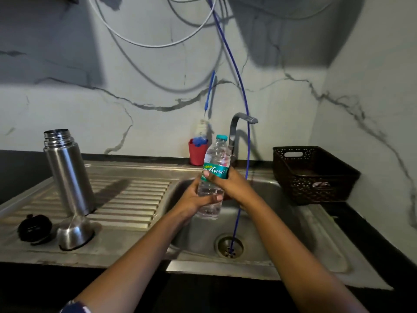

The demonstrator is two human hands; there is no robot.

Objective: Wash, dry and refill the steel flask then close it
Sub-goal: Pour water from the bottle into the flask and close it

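– Over the sink basin, status of the hands?
– Both on the water bottle. Left hand wraps the lower body, fingers curled round the front. Right hand grips higher, thumb across the green label.
– Bottle attitude?
– Near upright, slight lean. Teal cap on. Clear contents, level hard to read.
– Flask?
– Steel flask stands upright on the drainboard, well to the left of both hands. Nothing touches it. Mouth open, threads showing.
– Its closures?
– Cup lid sits mouth-down on the drainboard just in front of the flask base. Black stopper lies left of the lid, close beside it; can't tell if they touch.
– Around the hands?
– Sink below them. Tap right behind the bottle, spout pointing right. Blue tube hangs from above, passes the right wrist, ends in the drain.
– Further out?
– Red cup at the back wall, left of the tap, something blue in it. Dark perforated basket on the counter right of the sink, contents unclear.
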